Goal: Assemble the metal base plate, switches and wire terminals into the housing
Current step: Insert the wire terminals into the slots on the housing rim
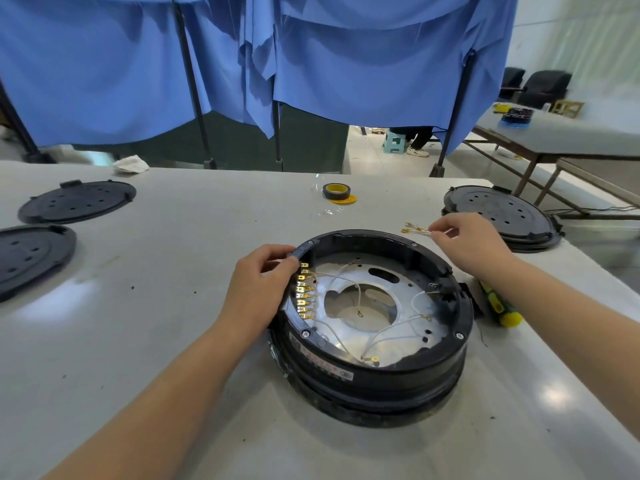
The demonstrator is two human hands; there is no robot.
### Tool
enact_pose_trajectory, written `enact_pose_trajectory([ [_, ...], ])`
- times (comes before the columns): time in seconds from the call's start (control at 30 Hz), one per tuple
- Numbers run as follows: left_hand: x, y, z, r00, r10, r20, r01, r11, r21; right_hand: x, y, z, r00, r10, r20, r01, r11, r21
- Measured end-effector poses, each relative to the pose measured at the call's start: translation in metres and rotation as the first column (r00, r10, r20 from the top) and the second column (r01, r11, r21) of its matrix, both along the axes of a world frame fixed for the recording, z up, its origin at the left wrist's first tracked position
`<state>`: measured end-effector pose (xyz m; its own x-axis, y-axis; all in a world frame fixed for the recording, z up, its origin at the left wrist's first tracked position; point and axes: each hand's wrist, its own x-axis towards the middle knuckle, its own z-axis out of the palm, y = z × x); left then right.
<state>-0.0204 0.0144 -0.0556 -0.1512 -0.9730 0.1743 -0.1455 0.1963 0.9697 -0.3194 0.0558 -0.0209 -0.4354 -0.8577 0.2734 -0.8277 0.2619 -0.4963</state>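
A round black housing (375, 367) stands on the white table in front of me. Inside it lies the silver metal base plate (349, 275) with a large centre hole and thin white wires (391, 336) looping across it. A row of several brass terminals (304, 294) lines the housing's inner left wall. My left hand (258, 289) grips the housing's left rim, fingers curled at the top of the terminal row. My right hand (467, 242) is beyond the housing's far right rim and pinches a small bundle of brass-tipped wire terminals (415, 230) over the table.
A yellow-handled screwdriver (498, 304) lies just right of the housing. A tape roll (337, 192) sits further back. Black round covers (74, 200) (29, 256) lie at the left, another stacked unit (502, 216) at the back right. Blue curtains hang behind the table.
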Motion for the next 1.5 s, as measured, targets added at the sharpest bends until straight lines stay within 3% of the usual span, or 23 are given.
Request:
enact_pose_trajectory([
  [0.1, -0.003, 0.001, -0.001, 0.994, -0.028, -0.104, 0.031, 0.999, 0.028, -0.019, -0.016, -0.014, 0.996, -0.024, -0.091, 0.040, 0.983, 0.178],
  [0.2, -0.007, 0.001, -0.003, 0.984, -0.040, -0.171, 0.049, 0.998, 0.048, -0.027, -0.030, -0.021, 0.993, 0.026, -0.116, 0.003, 0.971, 0.238],
  [0.37, -0.012, -0.004, -0.007, 0.975, -0.073, -0.211, 0.085, 0.995, 0.047, -0.035, -0.050, -0.024, 0.988, 0.081, -0.129, -0.047, 0.967, 0.251],
  [0.83, -0.016, -0.007, -0.011, 0.960, -0.131, -0.247, 0.139, 0.990, 0.016, -0.035, -0.067, -0.029, 0.983, -0.026, -0.180, 0.059, 0.982, 0.177],
  [1.07, -0.014, -0.010, -0.013, 0.968, -0.133, -0.214, 0.139, 0.990, 0.014, -0.029, -0.058, -0.004, 1.000, 0.013, -0.027, -0.012, 0.999, 0.035],
  [1.23, -0.013, -0.010, -0.011, 0.975, -0.118, -0.187, 0.126, 0.992, 0.032, -0.002, -0.031, 0.039, 0.968, 0.150, 0.199, -0.126, 0.983, -0.132],
  [1.37, -0.011, -0.005, -0.008, 0.977, -0.108, -0.182, 0.119, 0.992, 0.051, 0.036, -0.006, 0.057, 0.918, 0.307, 0.252, -0.286, 0.951, -0.117],
  [1.5, -0.010, 0.000, -0.005, 0.979, -0.116, -0.170, 0.126, 0.991, 0.052, 0.080, 0.007, 0.058, 0.851, 0.451, 0.271, -0.472, 0.881, 0.017],
])
